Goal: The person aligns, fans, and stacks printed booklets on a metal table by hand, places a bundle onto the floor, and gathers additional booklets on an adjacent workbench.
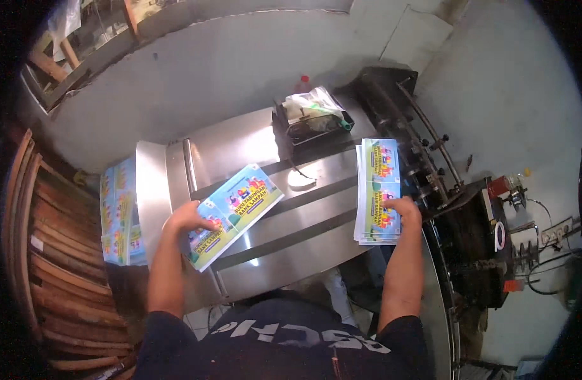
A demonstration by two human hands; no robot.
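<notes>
My left hand [184, 219] is closed on a thin stack of printed sheets [253, 183], thumb on top and the fingers hidden beneath. Each sheet is blue and green, with two identical cartoon cover designs side by side. That stack is tilted over the left half of a steel worktop [303, 231]. Farther right, my right hand [406, 211] grips the near right edge of a second printed stack [381, 166], its thumb pressed on the top sheet. The sheets there are slightly fanned, with white edges showing along the left and bottom.
More printed sheets [118, 212] lie beyond the curved metal lip [153, 183] at the left. A black tray [313, 130] with a plastic bag stands at the back. Black machinery with rods [430, 145] borders the right side; wooden slats [69, 272] fill the far left.
</notes>
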